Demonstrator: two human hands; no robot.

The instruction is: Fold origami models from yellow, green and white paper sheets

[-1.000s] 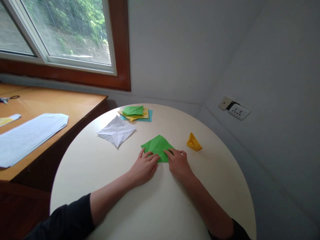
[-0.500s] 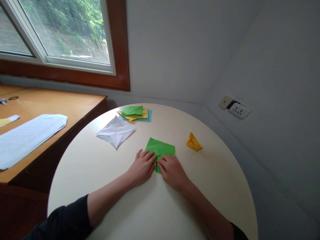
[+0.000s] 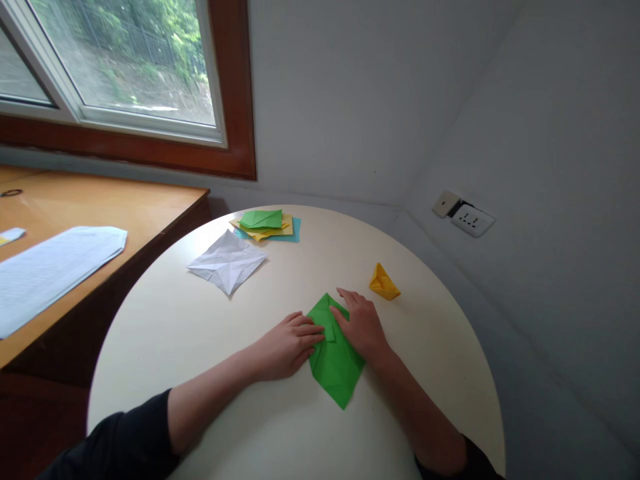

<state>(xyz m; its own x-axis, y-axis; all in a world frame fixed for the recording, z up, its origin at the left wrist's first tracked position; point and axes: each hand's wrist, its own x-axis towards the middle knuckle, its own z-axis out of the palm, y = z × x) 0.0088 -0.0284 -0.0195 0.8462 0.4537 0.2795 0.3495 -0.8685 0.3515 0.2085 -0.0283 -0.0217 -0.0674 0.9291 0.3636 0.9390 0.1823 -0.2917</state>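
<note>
A folded sheet of green paper (image 3: 339, 373) lies on the round white table, one corner pointing toward me. Creases and a small raised flap show near its middle. My left hand (image 3: 287, 343) rests on the paper's left edge, fingers stretched flat over it. On the upper right edge lies my right hand (image 3: 364, 323), its thumb on the paper and its fingers extended away from me, apart from the thumb. Right of the paper stands a small folded yellow paper boat (image 3: 384, 283).
A creased white paper (image 3: 227, 263) lies at the table's back left. Behind it is a pile of green, yellow and blue papers (image 3: 263, 220). A wooden desk (image 3: 155, 200) with white sheets (image 3: 65, 267) stands to the left. Walls border the back and right, with a socket (image 3: 473, 219).
The green paper has turned, with a corner now toward me, and extends nearer. My right hand has moved up and right along its edge, its fingers now spread from the thumb.
</note>
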